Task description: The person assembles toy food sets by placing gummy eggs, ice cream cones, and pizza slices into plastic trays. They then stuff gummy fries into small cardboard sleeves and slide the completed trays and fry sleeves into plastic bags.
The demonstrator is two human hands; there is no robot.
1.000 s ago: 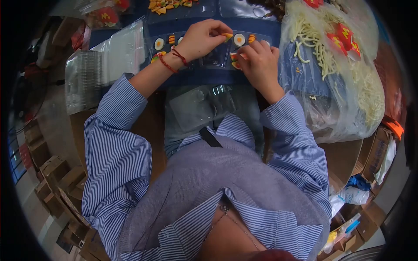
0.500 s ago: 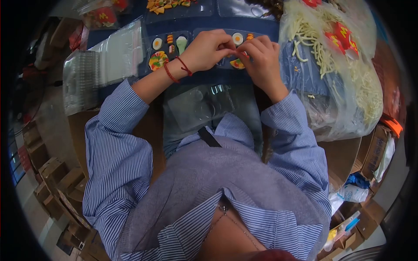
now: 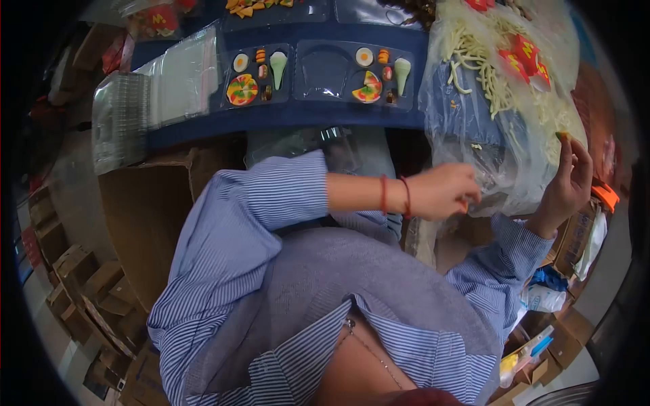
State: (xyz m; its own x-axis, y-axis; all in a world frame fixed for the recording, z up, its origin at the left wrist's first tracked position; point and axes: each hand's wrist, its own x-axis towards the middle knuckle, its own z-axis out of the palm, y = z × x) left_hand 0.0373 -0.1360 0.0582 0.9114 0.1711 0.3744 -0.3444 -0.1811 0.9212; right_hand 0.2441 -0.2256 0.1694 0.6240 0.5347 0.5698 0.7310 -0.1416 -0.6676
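My left hand (image 3: 445, 192), with two red cords at its wrist, reaches across my body to the right. Its fingers are curled together, and a small orange-red spot shows at the fingertips, too blurred to name. Farther right, my right hand (image 3: 573, 177) is raised beside the bag of pale strands, pinching a small green-and-orange piece (image 3: 562, 136). Behind them on the blue table, a clear tray (image 3: 328, 97) holds a miniature fried egg (image 3: 364, 56), a miniature pizza (image 3: 366, 86) with a wedge-shaped gap, a green-topped cone (image 3: 402, 73) and several other tiny foods.
A similar filled tray (image 3: 288, 96) stands to the left, by stacked clear plastic cases (image 3: 122, 115). A plastic bag (image 3: 504, 145) with pale strands and red fry boxes (image 3: 529, 59) covers the right side. An open cardboard box (image 3: 152, 223) stands below the table's left part.
Both hands have left the tray and moved right and toward me, the left crossing my body. The tray's miniature foods are now uncovered. The clear tray on my lap is now mostly hidden.
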